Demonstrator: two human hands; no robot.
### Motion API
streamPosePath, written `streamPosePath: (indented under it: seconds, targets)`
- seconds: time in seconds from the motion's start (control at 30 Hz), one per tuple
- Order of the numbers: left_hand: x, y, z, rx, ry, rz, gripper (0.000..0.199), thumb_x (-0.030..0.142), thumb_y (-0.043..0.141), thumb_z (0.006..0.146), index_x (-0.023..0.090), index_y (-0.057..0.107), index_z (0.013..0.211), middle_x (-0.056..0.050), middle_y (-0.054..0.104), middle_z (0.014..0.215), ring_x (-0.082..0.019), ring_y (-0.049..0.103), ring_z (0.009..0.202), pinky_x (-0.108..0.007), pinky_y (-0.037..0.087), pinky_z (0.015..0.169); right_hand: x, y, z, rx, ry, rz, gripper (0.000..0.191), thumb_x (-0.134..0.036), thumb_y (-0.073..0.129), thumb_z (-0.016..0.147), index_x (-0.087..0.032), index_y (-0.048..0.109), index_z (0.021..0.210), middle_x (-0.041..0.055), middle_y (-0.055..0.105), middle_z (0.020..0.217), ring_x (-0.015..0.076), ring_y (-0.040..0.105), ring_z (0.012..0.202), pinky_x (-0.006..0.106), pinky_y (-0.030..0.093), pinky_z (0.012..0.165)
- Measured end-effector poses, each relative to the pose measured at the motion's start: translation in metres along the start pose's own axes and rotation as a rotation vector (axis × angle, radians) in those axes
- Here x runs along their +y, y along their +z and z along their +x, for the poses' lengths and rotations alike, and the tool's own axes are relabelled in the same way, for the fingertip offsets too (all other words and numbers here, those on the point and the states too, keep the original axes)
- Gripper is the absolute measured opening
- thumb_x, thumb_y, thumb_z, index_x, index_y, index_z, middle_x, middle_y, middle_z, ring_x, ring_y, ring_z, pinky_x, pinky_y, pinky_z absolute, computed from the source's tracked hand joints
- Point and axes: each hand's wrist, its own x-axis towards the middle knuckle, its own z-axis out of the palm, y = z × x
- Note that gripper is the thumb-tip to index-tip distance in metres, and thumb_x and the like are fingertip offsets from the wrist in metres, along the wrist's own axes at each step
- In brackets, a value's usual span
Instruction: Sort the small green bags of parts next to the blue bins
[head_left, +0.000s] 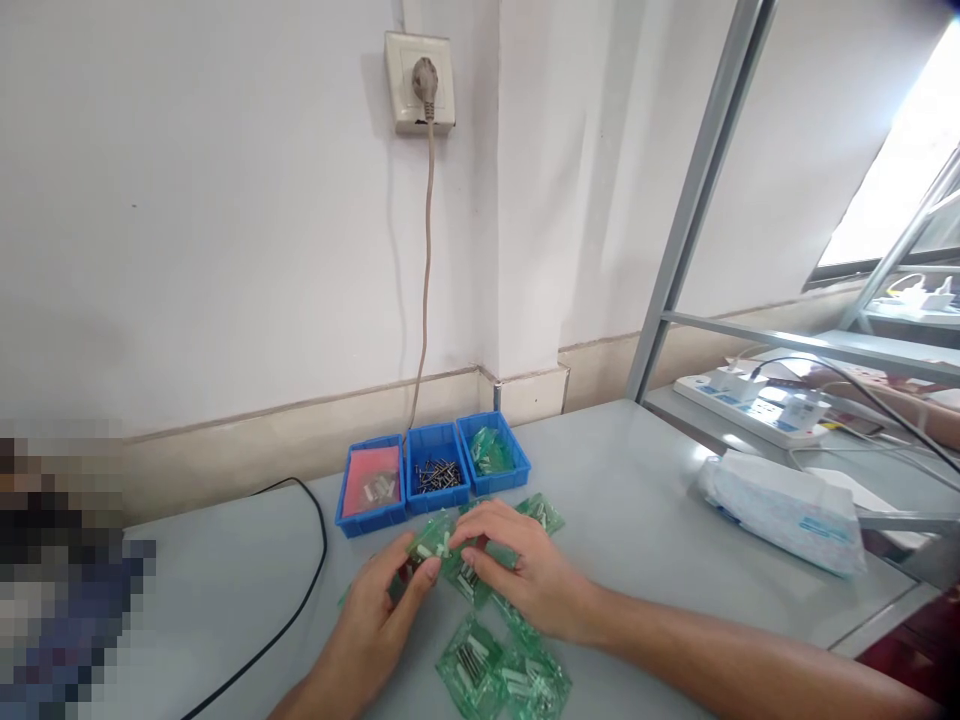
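Observation:
My left hand pinches a small green plastic bag with white wall plugs showing inside. My right hand has its fingers closed at the right edge of that same bag. Under and around my hands lie several more green bags, among them one with screws and white plugs close to the front. Three blue bins stand behind my hands: the left bin has a pink sheet and a clear bag of white pieces, the middle bin loose screws, the right bin green bags.
A black cable curves over the grey table on the left. To the right lies a white soft pack, near a metal frame and a power strip. A person, blurred out, is at the far left.

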Motion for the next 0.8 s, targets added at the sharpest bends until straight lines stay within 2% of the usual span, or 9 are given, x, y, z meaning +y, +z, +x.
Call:
streamPosePath:
  seconds: [0.27,0.47,0.57,0.7,0.8]
  targets:
    - [0.005,-0.001,0.002,-0.049,-0.007,-0.053,0.04,0.053,0.049,0.111,0.021,0.067,0.094,-0.004,0.07,0.087,-0.021,0.063,0.082,-0.028,0.05,0.077,0.001,0.003,-0.001,0.024,0.086,0.033,0.013,-0.019,0.06,0.105,-0.023,0.07,0.113,0.0046,0.071,0.107,0.0198,0.066,0.097,0.032,0.054,0.086]
    - [-0.003,-0.002,0.007,-0.032,-0.02,-0.041,0.039,0.054,0.052,0.109,0.02,0.067,0.096,-0.003,0.067,0.087,-0.021,0.06,0.082,-0.028,0.048,0.076,0.004,-0.001,0.004,0.039,-0.073,-0.007,0.028,-0.017,0.05,0.112,-0.027,0.074,0.12,0.0061,0.075,0.114,0.0221,0.065,0.111,0.039,0.053,0.1]
    - [-0.006,0.0,0.007,0.007,-0.061,-0.047,0.035,0.054,0.052,0.109,0.021,0.064,0.107,-0.003,0.066,0.089,-0.02,0.059,0.081,-0.028,0.047,0.074,0.007,-0.003,0.005,0.059,-0.146,-0.023,0.034,-0.017,0.047,0.113,-0.029,0.078,0.121,0.0057,0.077,0.113,0.0229,0.064,0.116,0.041,0.053,0.104]
    - [-0.008,0.004,0.004,0.036,-0.044,-0.094,0.032,0.048,0.052,0.11,0.023,0.055,0.129,-0.003,0.066,0.095,-0.021,0.062,0.088,-0.03,0.05,0.081,0.011,-0.002,0.006,0.083,-0.123,-0.064,0.029,-0.019,0.052,0.112,-0.029,0.079,0.119,0.0053,0.079,0.11,0.0248,0.062,0.119,0.045,0.053,0.106]
    - [-0.011,0.005,0.002,0.059,-0.01,-0.114,0.038,0.042,0.05,0.111,0.025,0.045,0.145,-0.001,0.064,0.095,-0.02,0.063,0.091,-0.032,0.051,0.086,0.014,-0.002,0.006,0.092,-0.082,-0.087,0.021,-0.02,0.06,0.109,-0.029,0.079,0.114,0.0042,0.079,0.107,0.0249,0.062,0.119,0.045,0.052,0.107]
